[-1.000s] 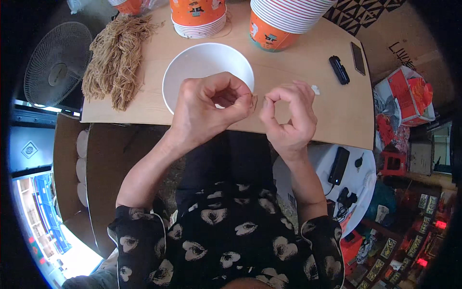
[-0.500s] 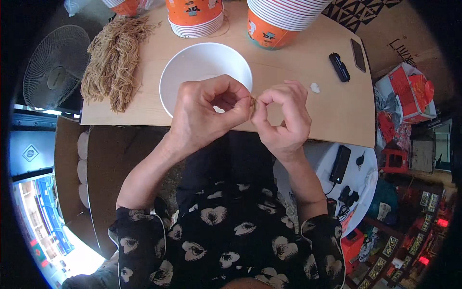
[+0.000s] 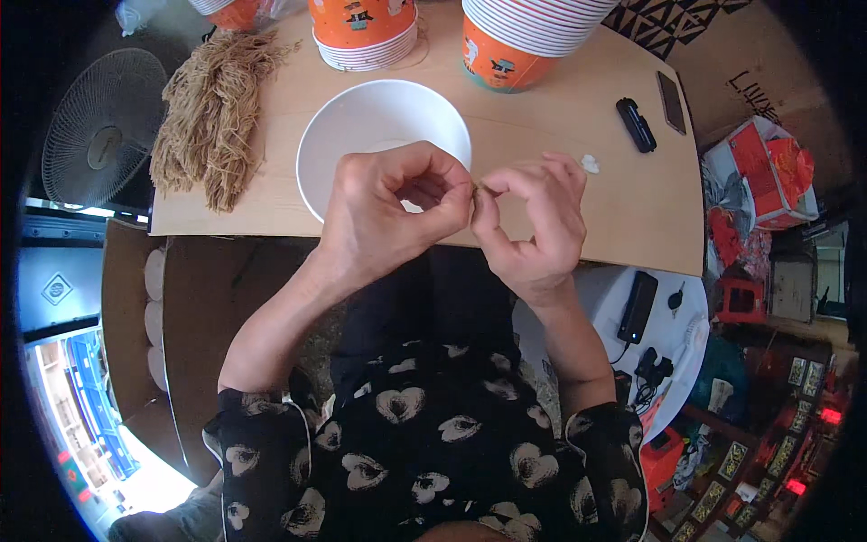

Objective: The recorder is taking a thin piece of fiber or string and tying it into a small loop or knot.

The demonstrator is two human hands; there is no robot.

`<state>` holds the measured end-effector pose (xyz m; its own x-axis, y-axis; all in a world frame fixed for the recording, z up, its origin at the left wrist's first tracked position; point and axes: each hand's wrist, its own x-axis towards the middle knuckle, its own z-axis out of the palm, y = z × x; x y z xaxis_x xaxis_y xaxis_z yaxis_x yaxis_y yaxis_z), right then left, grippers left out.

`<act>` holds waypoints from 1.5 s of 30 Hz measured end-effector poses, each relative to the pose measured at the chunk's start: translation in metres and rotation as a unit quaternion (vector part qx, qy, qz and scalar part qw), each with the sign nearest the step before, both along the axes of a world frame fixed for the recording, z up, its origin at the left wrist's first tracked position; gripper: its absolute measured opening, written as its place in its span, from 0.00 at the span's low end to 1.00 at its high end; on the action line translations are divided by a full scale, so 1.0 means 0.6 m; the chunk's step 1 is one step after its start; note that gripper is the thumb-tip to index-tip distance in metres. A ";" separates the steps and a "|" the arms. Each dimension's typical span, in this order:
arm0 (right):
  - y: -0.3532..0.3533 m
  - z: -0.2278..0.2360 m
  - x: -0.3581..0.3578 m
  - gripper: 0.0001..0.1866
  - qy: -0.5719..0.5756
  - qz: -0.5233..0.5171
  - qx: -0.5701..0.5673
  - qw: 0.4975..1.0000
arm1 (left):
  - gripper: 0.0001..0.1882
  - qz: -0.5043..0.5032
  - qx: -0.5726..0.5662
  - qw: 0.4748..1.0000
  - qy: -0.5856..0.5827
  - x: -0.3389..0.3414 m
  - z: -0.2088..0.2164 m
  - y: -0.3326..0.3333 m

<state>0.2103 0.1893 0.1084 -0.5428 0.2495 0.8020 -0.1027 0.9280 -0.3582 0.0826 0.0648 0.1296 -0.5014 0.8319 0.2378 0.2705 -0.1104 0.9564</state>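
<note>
My left hand is closed in a pinch, thumb against forefinger, over the near right rim of a white bowl. Close beside it, my right hand pinches too, its other fingers loosely curled. Their fingertips almost meet around a small tan bit, mostly hidden, that looks like string. On the left of the table lies a thick bundle of tan string. The bottom of the bowl is partly covered by my left hand.
Stacked orange paper buckets and a second bucket stack stand behind the bowl. A white scrap, a black case and a phone lie at right. A fan and an open cardboard box are at left.
My right hand has turned slightly, with its upper fingers spreading a little to the right. My left hand stays almost in place.
</note>
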 end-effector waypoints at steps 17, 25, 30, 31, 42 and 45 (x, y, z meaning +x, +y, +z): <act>-0.002 0.003 0.004 0.12 0.006 0.009 -0.014 1.000 | 0.04 -0.013 -0.018 0.999 -0.042 0.000 0.002 0.000; 0.002 -0.020 -0.004 0.11 0.062 0.020 -0.073 0.995 | 0.03 -0.006 -0.005 0.999 -0.042 -0.003 -0.004 0.002; 0.002 -0.021 0.003 0.12 0.050 0.021 -0.107 0.993 | 0.03 -0.005 -0.012 0.999 -0.053 -0.007 -0.007 0.001; 0.000 -0.016 0.003 0.12 0.041 0.020 -0.105 0.993 | 0.03 0.001 -0.005 0.999 -0.044 -0.006 -0.009 0.001; 0.001 -0.025 0.001 0.12 0.044 0.014 -0.084 0.995 | 0.04 0.000 -0.009 0.999 -0.031 -0.002 -0.001 0.002; -0.004 -0.024 0.002 0.12 0.033 0.027 -0.141 0.989 | 0.03 0.003 -0.021 0.999 -0.049 -0.005 -0.005 0.001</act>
